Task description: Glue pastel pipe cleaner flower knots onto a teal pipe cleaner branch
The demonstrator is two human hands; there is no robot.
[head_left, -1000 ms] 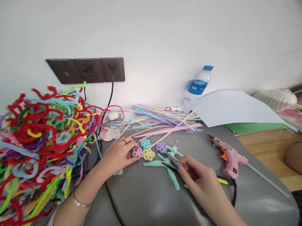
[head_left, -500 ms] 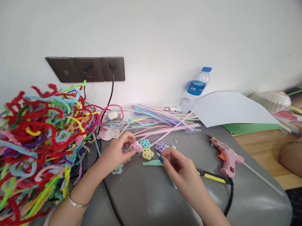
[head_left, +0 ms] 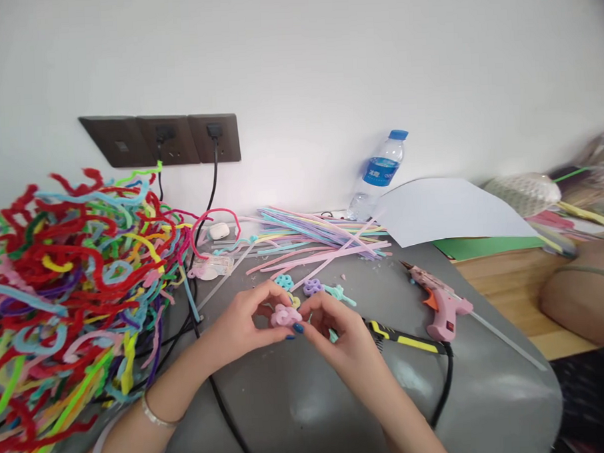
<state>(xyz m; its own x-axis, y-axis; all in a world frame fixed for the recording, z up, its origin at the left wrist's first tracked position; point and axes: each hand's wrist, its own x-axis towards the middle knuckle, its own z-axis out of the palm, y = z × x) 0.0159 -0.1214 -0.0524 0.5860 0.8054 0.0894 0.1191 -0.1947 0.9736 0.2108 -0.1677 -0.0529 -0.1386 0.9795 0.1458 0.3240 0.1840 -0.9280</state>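
Observation:
My left hand is closed in a pinch on a pink pipe-cleaner flower with looped petals. My right hand meets it, thumb tip against the flower's right side, its fingers pinched on a mint-green pipe cleaner that is mostly hidden by the hand. Just behind the hands lie a blue flower and a purple flower. A yellow flower is partly covered by my left fingers. A mint-green twisted piece rests beside the purple flower.
A tangled heap of coloured pipe cleaners fills the left. Straight pastel pipe cleaners lie behind. A pink glue gun, a black-and-yellow tool, a water bottle and white paper are right. A black cable crosses the table.
My left hand has brought the pink flower toward me and slightly right. My right hand has moved left to meet it. The view has shifted a little to the right.

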